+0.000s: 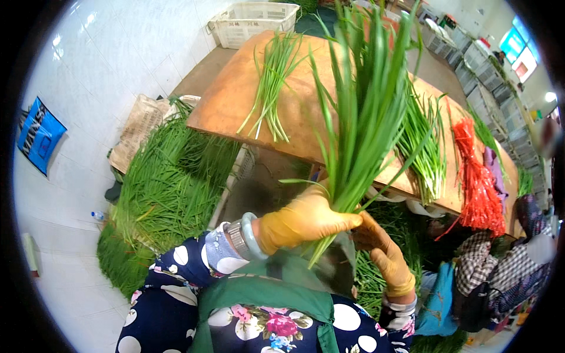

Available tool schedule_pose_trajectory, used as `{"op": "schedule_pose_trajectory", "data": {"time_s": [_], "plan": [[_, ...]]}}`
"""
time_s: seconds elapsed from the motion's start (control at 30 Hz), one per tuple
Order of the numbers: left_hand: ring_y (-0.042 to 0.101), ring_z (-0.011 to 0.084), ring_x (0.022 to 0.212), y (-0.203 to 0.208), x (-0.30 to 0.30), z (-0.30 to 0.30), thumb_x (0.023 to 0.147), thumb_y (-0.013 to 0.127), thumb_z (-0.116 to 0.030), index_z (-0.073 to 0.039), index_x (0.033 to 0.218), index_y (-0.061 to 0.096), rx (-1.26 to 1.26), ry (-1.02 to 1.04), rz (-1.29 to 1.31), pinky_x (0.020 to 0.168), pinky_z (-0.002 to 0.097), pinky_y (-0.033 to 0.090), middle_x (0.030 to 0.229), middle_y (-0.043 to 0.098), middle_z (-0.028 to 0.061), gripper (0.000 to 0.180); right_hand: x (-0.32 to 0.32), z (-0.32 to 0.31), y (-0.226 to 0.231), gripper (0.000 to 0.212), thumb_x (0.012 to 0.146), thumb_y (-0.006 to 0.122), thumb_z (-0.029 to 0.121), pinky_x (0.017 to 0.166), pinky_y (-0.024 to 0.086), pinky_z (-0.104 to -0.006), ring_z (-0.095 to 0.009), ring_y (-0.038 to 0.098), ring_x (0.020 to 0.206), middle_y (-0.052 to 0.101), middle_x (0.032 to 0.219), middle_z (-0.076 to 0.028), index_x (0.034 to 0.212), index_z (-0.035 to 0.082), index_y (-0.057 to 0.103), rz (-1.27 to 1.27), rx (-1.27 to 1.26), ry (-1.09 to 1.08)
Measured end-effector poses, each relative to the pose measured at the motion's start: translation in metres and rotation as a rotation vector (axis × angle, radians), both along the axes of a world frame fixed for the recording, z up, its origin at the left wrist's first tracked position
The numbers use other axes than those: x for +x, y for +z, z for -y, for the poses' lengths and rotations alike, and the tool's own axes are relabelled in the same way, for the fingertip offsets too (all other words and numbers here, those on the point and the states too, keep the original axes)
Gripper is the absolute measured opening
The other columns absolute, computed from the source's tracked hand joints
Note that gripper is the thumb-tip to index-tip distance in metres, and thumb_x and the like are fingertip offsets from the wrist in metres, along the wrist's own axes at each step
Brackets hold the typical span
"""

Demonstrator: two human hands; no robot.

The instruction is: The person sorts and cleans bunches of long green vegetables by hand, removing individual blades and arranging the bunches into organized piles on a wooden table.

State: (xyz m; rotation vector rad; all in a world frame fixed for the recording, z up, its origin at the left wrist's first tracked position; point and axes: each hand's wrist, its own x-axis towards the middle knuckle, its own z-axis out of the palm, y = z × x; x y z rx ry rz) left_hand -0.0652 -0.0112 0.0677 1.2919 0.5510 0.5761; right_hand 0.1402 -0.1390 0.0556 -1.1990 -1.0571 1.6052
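A thick bunch of green chives (pixel 368 126) stands upright in front of me, leaves up and pale stalk ends down. My left hand (pixel 303 220), in a yellow glove, is closed around its lower stalks. Close beside the left fingertips is my right hand (pixel 391 262), also gloved in yellow; its fingers are bent and apart from the thumb, and I see nothing held in it. On the wooden table (pixel 218 106) beyond lie a small loose bunch of chives (pixel 271 88) to the left and a fuller chive bunch (pixel 425 150) to the right.
Red plastic ties (pixel 475 182) hang over the table's near edge at right. A big heap of chives (pixel 168 182) fills the left side beside a tan sack (pixel 135 132). A white crate (pixel 254 26) stands behind the table. Another person's checked sleeve (pixel 512 265) shows at right.
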Motion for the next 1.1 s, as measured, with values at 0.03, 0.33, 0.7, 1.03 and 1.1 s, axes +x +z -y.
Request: {"op": "schedule_pose_trajectory", "data": {"time_s": [0.03, 0.33, 0.7, 1.03, 1.1], "plan": [[0.060, 0.0184, 0.101, 0.004, 0.000, 0.006, 0.081, 0.074, -0.013, -0.005, 0.123, 0.057, 0.172, 0.022, 0.000, 0.087, 0.0338, 0.049, 0.111, 0.065, 0.0082, 0.045, -0.011, -0.006, 0.004, 0.094, 0.081, 0.073, 0.037, 0.111, 0.029, -0.0369, -0.026, 0.039, 0.134, 0.034, 0.149, -0.014, 0.150, -0.001, 0.020, 0.033, 0.144, 0.012], [0.051, 0.0303, 0.115, 0.010, 0.001, 0.013, 0.078, 0.071, -0.017, -0.004, 0.132, 0.046, 0.466, -0.214, 0.084, 0.097, 0.0374, 0.042, 0.124, 0.053, 0.0200, 0.062, -0.059, -0.061, 0.057, 0.095, 0.083, 0.066, 0.055, 0.092, 0.048, -0.0367, -0.024, 0.058, 0.109, 0.056, 0.124, -0.010, 0.147, -0.003, 0.025, -0.230, 0.532, -0.288], [0.063, 0.0153, 0.092, 0.112, 0.015, -0.104, 0.077, 0.080, -0.015, -0.002, 0.113, 0.065, 0.473, -0.185, 0.236, 0.083, 0.0314, 0.052, 0.102, 0.070, 0.0068, 0.042, -0.064, -0.174, 0.162, 0.027, 0.080, 0.074, 0.001, 0.081, 0.050, -0.0287, -0.014, 0.062, 0.086, 0.068, 0.099, -0.003, 0.106, 0.001, 0.067, -0.090, 1.058, -0.452], [0.062, 0.0161, 0.090, 0.051, 0.046, -0.148, 0.072, 0.080, -0.005, 0.000, 0.115, 0.062, 0.275, -0.256, 0.269, 0.079, 0.0305, 0.052, 0.101, 0.068, 0.0071, 0.047, -0.029, -0.212, 0.077, 0.035, 0.081, 0.077, 0.012, 0.083, 0.048, -0.0281, -0.012, 0.058, 0.092, 0.065, 0.102, -0.001, 0.112, 0.003, 0.065, 0.009, 0.741, -0.389], [0.062, 0.0166, 0.090, 0.055, 0.045, -0.155, 0.073, 0.081, -0.009, 0.000, 0.115, 0.063, 0.354, -0.240, 0.193, 0.080, 0.0301, 0.052, 0.100, 0.068, 0.0077, 0.047, -0.037, -0.213, 0.092, 0.037, 0.082, 0.077, 0.017, 0.080, 0.050, -0.0285, -0.011, 0.060, 0.092, 0.065, 0.105, -0.003, 0.114, 0.004, 0.064, 0.029, 0.765, -0.458]]}}
